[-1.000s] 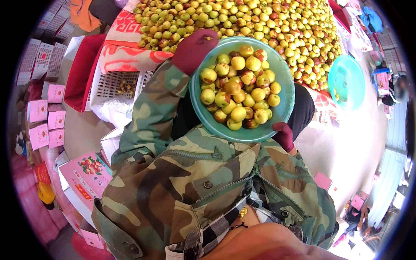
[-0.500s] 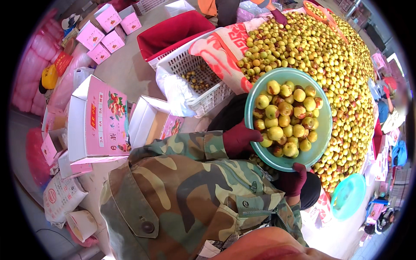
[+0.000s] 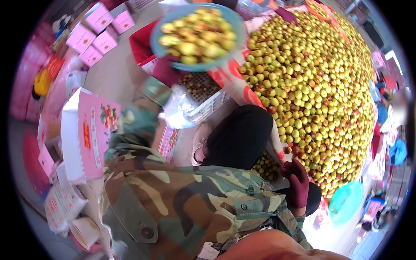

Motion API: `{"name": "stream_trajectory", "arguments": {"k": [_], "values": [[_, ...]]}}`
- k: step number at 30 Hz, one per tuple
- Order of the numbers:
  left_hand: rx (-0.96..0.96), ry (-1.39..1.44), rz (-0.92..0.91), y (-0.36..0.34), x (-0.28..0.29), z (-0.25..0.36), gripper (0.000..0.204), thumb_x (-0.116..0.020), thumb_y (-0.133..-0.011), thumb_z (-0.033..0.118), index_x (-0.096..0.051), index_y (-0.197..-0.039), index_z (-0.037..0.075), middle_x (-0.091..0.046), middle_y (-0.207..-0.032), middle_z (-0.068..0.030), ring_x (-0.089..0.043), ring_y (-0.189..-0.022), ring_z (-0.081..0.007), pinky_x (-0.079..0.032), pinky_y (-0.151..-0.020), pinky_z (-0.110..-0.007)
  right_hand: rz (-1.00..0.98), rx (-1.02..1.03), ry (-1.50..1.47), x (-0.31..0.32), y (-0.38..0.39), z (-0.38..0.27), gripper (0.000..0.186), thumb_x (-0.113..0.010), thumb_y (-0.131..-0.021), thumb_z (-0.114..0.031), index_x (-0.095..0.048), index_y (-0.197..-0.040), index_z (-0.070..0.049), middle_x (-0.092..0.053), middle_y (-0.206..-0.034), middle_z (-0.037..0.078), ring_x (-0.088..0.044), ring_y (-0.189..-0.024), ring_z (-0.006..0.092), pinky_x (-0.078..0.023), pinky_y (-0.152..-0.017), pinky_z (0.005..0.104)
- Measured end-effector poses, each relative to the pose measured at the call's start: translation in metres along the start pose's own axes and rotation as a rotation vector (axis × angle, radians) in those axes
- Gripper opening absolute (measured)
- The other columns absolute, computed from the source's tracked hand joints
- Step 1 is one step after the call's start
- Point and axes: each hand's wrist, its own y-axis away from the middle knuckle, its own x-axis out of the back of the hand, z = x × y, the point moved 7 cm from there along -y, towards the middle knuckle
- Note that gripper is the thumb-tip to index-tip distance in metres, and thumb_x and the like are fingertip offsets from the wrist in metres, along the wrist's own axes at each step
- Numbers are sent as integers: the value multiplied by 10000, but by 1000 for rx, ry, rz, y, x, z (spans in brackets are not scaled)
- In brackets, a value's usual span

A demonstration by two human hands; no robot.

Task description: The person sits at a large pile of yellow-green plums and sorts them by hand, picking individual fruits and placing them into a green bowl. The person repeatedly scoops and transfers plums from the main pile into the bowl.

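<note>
My left hand (image 3: 168,70), in a maroon glove, grips the near rim of a teal plastic basin (image 3: 241,32). Green-and-brown jujubes (image 3: 197,37) fill the basin, which is raised and blurred above a red-lined crate (image 3: 139,45). My right hand (image 3: 298,184), gloved alike, holds nothing, its fingers apart and slightly bent at the near edge of a large heap of jujubes (image 3: 316,95). One reddish jujube (image 3: 287,150) lies just beyond those fingertips. A white slatted crate (image 3: 212,104) with a few jujubes and a white plastic bag stands below the basin.
Pink cartons (image 3: 99,18) are stacked at far left, and an open pink-and-white carton (image 3: 89,134) stands left of me. A red-and-white blanket (image 3: 249,93) borders the heap. Another teal basin (image 3: 346,203) sits at right. A co-worker's gloved hand (image 3: 286,15) touches the far heap.
The basin has moved left and away from me, from beside the heap to above the crates, in my left hand. My right hand has let go of its rim and stays near the heap.
</note>
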Motion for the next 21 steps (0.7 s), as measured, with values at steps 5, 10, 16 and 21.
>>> {"name": "stream_trajectory", "arguments": {"k": [5,10,16,21], "values": [[-226,-672,205,-131,153,0,505,-656,-849,148,-505,-1322,57,-603,-1240,-200,-634,-1074,-348,-543,-894,-494,156,-169,269,34,8,58,503,-626,-897,-24,-487,-1380,-8,-628,-1206,106,-616,-1087,190,-487,-950,320],[-66,-1104,425,-188,283,-48,575,-709,-825,187,-517,-1356,79,-653,-1189,-199,-653,-1058,-342,-537,-886,-449,85,-309,317,23,7,95,502,-663,-893,-68,-511,-1370,-34,-641,-1208,86,-612,-1106,165,-496,-950,314],[4,-582,694,-227,298,-109,662,-677,-789,184,-476,-1416,116,-650,-1151,-219,-644,-1052,-379,-522,-907,-449,69,-417,426,8,-10,100,497,-678,-897,-131,-523,-1364,-56,-648,-1227,130,-624,-1132,211,-506,-953,334],[-71,-1229,312,-240,259,-153,698,-564,-784,76,-415,-1463,131,-577,-1238,-234,-585,-1138,-404,-490,-948,-465,36,-507,417,-2,-25,112,502,-681,-894,-150,-524,-1356,-33,-645,-1241,154,-621,-1150,230,-507,-962,347]]}}
